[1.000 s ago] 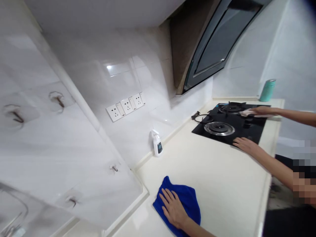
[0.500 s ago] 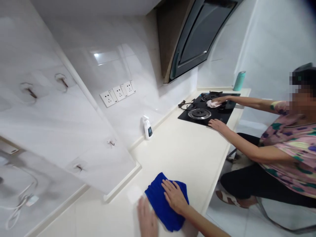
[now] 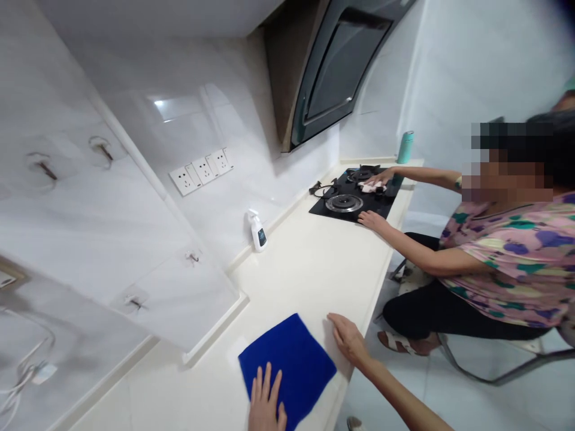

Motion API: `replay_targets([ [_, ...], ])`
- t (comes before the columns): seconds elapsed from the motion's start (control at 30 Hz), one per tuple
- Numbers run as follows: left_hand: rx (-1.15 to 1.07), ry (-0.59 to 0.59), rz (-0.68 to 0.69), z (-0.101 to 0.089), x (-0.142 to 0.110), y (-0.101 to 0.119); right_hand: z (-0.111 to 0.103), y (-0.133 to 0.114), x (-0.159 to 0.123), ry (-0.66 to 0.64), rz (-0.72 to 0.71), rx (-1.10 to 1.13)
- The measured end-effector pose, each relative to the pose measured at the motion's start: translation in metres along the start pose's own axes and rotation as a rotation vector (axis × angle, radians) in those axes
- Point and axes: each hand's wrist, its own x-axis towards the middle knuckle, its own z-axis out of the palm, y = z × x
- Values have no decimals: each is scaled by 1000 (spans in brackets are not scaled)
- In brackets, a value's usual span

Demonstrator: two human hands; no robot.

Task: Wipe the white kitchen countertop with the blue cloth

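Observation:
A blue cloth (image 3: pixel 294 359) lies spread flat on the cream countertop (image 3: pixel 309 281). My left hand (image 3: pixel 266 398) rests on the cloth's near left part, fingers stretched and apart. Off the cloth, just beyond its right corner, my right hand (image 3: pixel 350 340) is over the counter near the front edge, with nothing held in it. Its fingers are extended and loosely bent, and I cannot tell whether they touch the counter.
A white spray bottle (image 3: pixel 257 232) stands by the wall. Farther along, a seated person (image 3: pixel 507 257) wipes the black gas hob (image 3: pixel 345 200) with a pale cloth (image 3: pixel 372 187). A teal bottle (image 3: pixel 405 148) stands behind it. The range hood (image 3: pixel 345 66) juts out above.
The blue cloth has gone from rumpled to flat. My right hand has moved off it to the right, and my left hand has moved onto it. The view has shifted slightly.

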Motion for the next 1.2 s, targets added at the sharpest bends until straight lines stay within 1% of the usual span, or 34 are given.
replay_targets([
  [0.07, 49, 2, -48, -3, -9, -16, 5, -6, -7, -17, -49, -59],
  [0.13, 49, -7, -59, -9, -7, -22, 8, -14, -12, -38, -104, -143],
  [0.2, 28, 5, -29, -17, 7, -13, 9, -18, -15, -49, -129, -205],
  [0.3, 24, 56, -2, -21, 38, 12, 9, -17, -16, -52, -133, -245],
  [0.33, 34, 74, -15, -18, 46, 20, 9, -16, -16, -52, -136, -256],
  [0.4, 62, 118, -69, -7, 56, 30, 10, -14, -18, -47, -145, -274],
  [0.5, 79, 176, -149, 16, 61, 32, 15, -12, -19, -26, -153, -282],
  [0.57, 53, 163, -185, 31, 67, 30, 19, -11, -19, -16, -139, -268],
  [0.63, 22, 138, -225, 42, 83, 33, 21, -11, -19, -14, -116, -244],
  [0.7, -12, 146, -264, 50, 108, 41, 21, -9, -19, -26, -105, -211],
  [0.77, -65, 177, -262, 54, 138, 53, 20, -4, -18, -40, -91, -175],
  [0.83, -122, 173, -231, 51, 162, 62, 17, -2, -16, -46, -55, -138],
  [0.9, -171, 134, -173, 43, 172, 62, 13, -8, -8, -26, 2, -103],
  [0.97, -223, 123, -66, 30, 162, 52, 8, -27, 4, -16, 12, -70],
  [1.0, -245, 135, -13, 23, 150, 45, 7, -42, 12, -25, -2, -56],
  [1.03, -259, 153, 21, 15, 135, 36, 8, -59, 21, -56, -50, -45],
  [1.07, -260, 172, 29, 8, 119, 27, 10, -78, 30, -102, -80, -43],
  [1.13, -239, 187, -18, -6, 86, 8, 18, -112, 44, -214, -109, -49],
  [1.2, -214, 193, -87, -19, 60, -13, 29, -136, 51, -358, -140, -48],
])
